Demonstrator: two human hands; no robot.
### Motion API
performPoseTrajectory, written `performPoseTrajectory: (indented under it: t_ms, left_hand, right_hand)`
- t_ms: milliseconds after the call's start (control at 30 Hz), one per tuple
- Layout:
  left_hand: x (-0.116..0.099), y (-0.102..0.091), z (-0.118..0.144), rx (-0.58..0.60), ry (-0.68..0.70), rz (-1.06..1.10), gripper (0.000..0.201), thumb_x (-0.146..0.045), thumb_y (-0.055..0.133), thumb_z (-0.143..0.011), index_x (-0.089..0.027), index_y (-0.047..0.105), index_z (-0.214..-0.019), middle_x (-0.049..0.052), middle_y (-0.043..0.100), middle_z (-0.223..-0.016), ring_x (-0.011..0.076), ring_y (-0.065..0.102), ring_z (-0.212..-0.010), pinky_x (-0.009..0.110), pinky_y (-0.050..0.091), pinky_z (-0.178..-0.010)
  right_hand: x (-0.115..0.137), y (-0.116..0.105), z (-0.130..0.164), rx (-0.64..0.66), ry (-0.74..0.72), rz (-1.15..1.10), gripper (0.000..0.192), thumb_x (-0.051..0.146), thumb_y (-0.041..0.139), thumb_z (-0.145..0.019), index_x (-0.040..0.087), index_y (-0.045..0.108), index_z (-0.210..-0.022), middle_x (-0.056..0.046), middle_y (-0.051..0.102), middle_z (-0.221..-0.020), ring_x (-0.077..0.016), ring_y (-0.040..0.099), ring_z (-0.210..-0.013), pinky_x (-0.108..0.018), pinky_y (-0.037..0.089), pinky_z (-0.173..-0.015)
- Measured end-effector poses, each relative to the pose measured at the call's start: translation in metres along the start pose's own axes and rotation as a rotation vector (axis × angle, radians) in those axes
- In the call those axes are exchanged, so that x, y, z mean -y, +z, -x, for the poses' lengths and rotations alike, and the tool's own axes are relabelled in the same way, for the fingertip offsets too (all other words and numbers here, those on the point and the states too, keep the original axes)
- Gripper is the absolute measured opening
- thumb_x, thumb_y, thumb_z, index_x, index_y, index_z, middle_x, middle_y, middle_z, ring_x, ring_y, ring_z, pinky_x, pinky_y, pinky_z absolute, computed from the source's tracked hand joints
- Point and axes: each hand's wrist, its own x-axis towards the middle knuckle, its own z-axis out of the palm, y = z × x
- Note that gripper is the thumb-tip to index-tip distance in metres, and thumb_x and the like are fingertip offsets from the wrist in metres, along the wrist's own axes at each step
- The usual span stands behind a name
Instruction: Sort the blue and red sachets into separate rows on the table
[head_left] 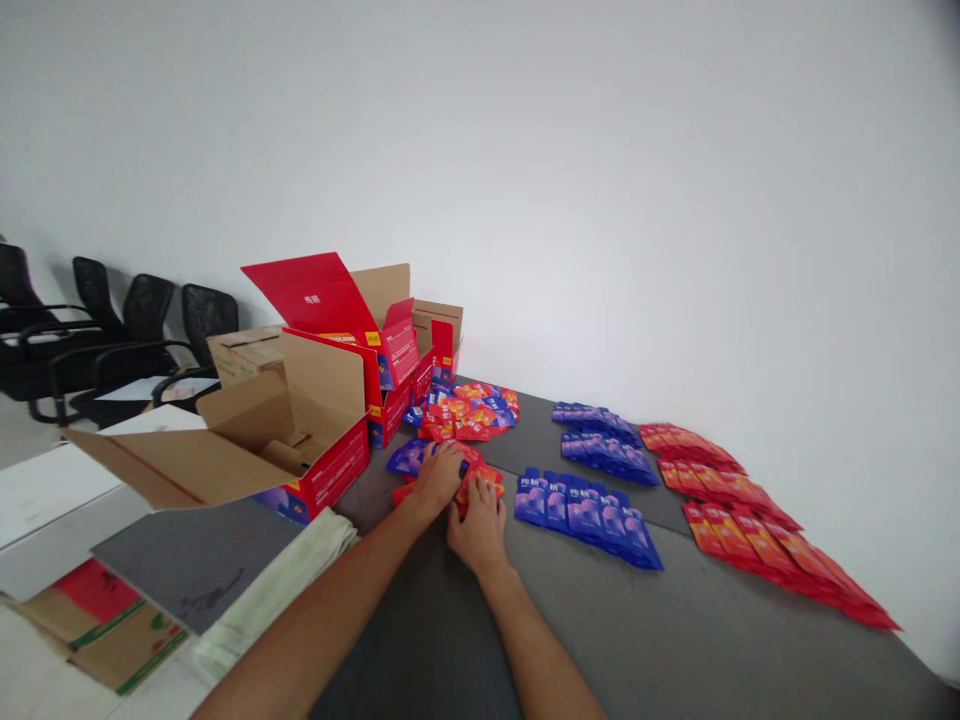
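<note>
On the dark table, my left hand [440, 476] and my right hand [481, 524] are side by side at a small group of pouches. Bent fingers of my right hand close over an orange-red pouch [491, 474]. My left hand grips the red pouches [469, 453] just beyond; its fingertips are partly hidden. A blue-purple pouch [406, 457] lies to the left of my left hand. Behind the hands is a loose heap of mixed red and blue pouches [480, 408].
An open carton [339, 466] stands at the left, with more red cartons [397, 355] behind it. Overlapping rows of blue pouches [585, 510] and red pouches [765, 540] lie to the right. A pale cloth [281, 580] lies along the table's left edge. Black chairs [150, 310] stand beyond.
</note>
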Motion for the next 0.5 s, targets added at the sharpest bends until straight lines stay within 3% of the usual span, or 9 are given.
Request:
performPoseTrajectory:
  t_ms: [300, 500]
  left_hand:
    - [-0.004, 0.006, -0.011, -0.006, 0.01, -0.005, 0.025, -0.015, 0.047, -0.086, -0.021, 0.07, -0.09, 0.006, 0.07, -0.107, 0.0228, 0.054, -0.11, 0.042, 0.029, -0.101]
    - [-0.005, -0.006, -0.004, -0.04, -0.001, -0.011, 0.025, -0.01, 0.046, -0.084, -0.021, 0.067, -0.09, 0.006, 0.07, -0.102, 0.0207, 0.056, -0.104, 0.038, 0.031, -0.099]
  right_hand:
    - [-0.005, 0.001, 0.002, -0.043, 0.004, -0.044, 0.065, 0.036, 0.047, -0.086, 0.012, 0.038, -0.146, -0.013, 0.033, -0.153, -0.0327, 0.022, -0.143, -0.048, 0.015, -0.114]
    - [-0.006, 0.003, -0.002, -0.057, -0.008, -0.077, 0.066, 0.036, 0.049, -0.086, 0.01, 0.038, -0.146, -0.015, 0.034, -0.152, -0.0325, 0.023, -0.143, -0.047, 0.018, -0.114]
